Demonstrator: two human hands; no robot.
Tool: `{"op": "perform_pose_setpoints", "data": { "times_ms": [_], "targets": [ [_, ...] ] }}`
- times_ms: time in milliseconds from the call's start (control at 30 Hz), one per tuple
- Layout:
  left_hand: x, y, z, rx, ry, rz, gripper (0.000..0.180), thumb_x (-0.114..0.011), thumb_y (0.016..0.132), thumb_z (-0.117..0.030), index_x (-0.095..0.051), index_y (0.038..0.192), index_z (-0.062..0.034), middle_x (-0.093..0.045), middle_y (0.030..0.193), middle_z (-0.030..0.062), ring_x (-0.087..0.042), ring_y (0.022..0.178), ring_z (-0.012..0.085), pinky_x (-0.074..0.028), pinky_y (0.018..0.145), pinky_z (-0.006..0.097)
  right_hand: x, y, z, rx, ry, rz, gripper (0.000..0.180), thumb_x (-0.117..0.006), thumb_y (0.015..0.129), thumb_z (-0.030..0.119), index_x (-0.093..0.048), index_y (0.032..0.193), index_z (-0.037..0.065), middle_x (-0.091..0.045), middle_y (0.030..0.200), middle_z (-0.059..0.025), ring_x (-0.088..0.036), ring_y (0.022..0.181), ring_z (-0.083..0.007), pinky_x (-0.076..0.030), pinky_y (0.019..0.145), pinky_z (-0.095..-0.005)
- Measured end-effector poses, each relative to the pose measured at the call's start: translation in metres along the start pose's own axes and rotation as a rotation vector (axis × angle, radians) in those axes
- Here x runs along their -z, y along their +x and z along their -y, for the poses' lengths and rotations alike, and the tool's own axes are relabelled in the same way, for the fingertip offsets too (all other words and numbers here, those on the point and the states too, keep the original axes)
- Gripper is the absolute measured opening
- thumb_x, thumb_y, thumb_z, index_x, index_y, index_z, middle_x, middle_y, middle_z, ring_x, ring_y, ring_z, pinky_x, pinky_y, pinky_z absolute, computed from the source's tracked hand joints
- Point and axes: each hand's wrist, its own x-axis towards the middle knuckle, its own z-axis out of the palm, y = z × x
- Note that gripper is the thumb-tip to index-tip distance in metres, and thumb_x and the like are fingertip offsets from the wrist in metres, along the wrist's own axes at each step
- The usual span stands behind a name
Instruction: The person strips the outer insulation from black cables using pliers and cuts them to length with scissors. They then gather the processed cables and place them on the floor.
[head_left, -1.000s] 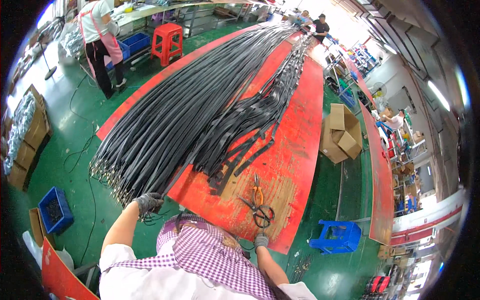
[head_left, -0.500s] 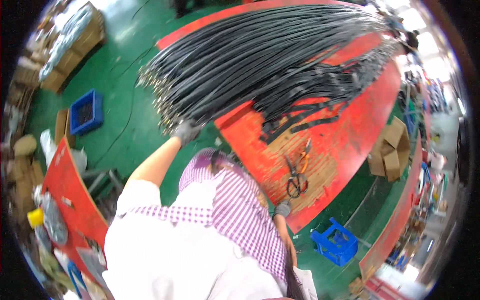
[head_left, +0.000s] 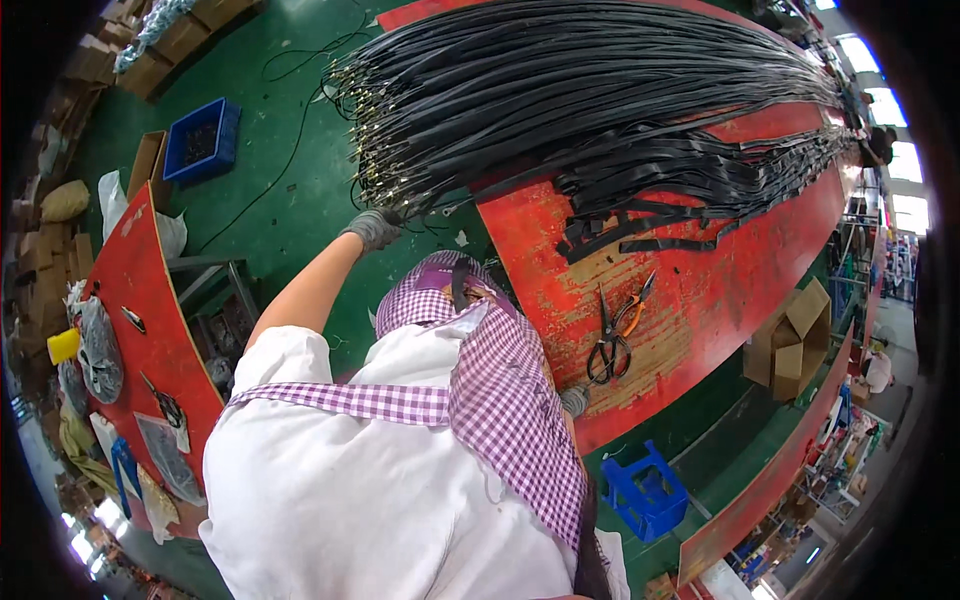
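Observation:
A big bundle of long black cables [head_left: 560,90] with metal ends lies across a red table [head_left: 700,290], its ends hanging over the near edge. My left hand [head_left: 375,228], in a grey glove, is closed at those cable ends [head_left: 385,165]. By the table's near edge my right hand [head_left: 575,400], also gloved, shows only in part behind my purple checked apron [head_left: 500,390]. Just beyond it, black scissors [head_left: 607,345] and orange-handled pliers [head_left: 632,310] lie on the worn tabletop. A smaller heap of black straps [head_left: 680,190] sits further right.
The floor is green. A blue crate [head_left: 200,140] and cardboard boxes [head_left: 160,40] stand at the left, a blue stool [head_left: 645,490] below the table edge, and open boxes [head_left: 795,340] to the right. A second red table [head_left: 150,330] with tools is at my left.
The view has swung and tilted, so the cables now lie at the top and my body fills the lower half. My left hand stays at the cable ends, my right by the table edge.

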Motion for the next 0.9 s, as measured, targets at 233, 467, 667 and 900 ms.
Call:
{"op": "perform_pose_setpoints", "data": {
  "times_ms": [233,467,667,900],
  "targets": [
    [-0.022,-0.028,-0.055,0.019,0.637,-0.031,0.025,-0.050,0.067,-0.018,-0.059,0.086,-0.0060,-0.058,0.084,0.0148,-0.057,0.076,0.0270,-0.045,0.063,0.034,0.047,-0.020,0.038,-0.096,-0.246,0.056,0.028,-0.031,0.080,0.017,-0.051,0.089,-0.001,-0.054,0.089,-0.0164,-0.051,0.082,-0.0264,-0.040,0.066,-0.0328],
    [-0.050,-0.028,-0.105,-0.339,0.468,-0.259,0.028,-0.043,0.072,-0.014,-0.052,0.096,-0.0048,-0.055,0.090,0.0144,-0.054,0.078,0.0262,-0.043,0.066,0.034,0.078,-0.021,0.021,-0.084,-0.419,0.076,0.029,-0.031,0.080,0.018,-0.050,0.089,-0.001,-0.054,0.090,-0.0165,-0.051,0.082,-0.0268,-0.040,0.066,-0.0330],
    [-0.076,0.049,-0.134,-0.196,0.518,-0.689,0.024,-0.038,0.075,-0.013,-0.048,0.096,-0.0064,-0.050,0.093,0.0126,-0.052,0.082,0.0262,-0.041,0.066,0.039,0.100,-0.019,0.012,-0.058,-0.522,0.093,0.029,-0.030,0.080,0.018,-0.050,0.090,-0.001,-0.053,0.091,-0.0166,-0.051,0.083,-0.0271,-0.040,0.067,-0.0331],
    [-0.061,0.053,-0.142,-0.112,0.549,-0.436,0.022,-0.042,0.073,-0.015,-0.054,0.090,-0.0077,-0.053,0.086,0.0108,-0.055,0.074,0.0244,-0.042,0.058,0.041,0.119,-0.019,0.005,-0.061,-0.631,0.108,0.030,-0.029,0.081,0.018,-0.050,0.091,-0.001,-0.053,0.091,-0.0168,-0.051,0.083,-0.0275,-0.040,0.067,-0.0333]
  ]
}}
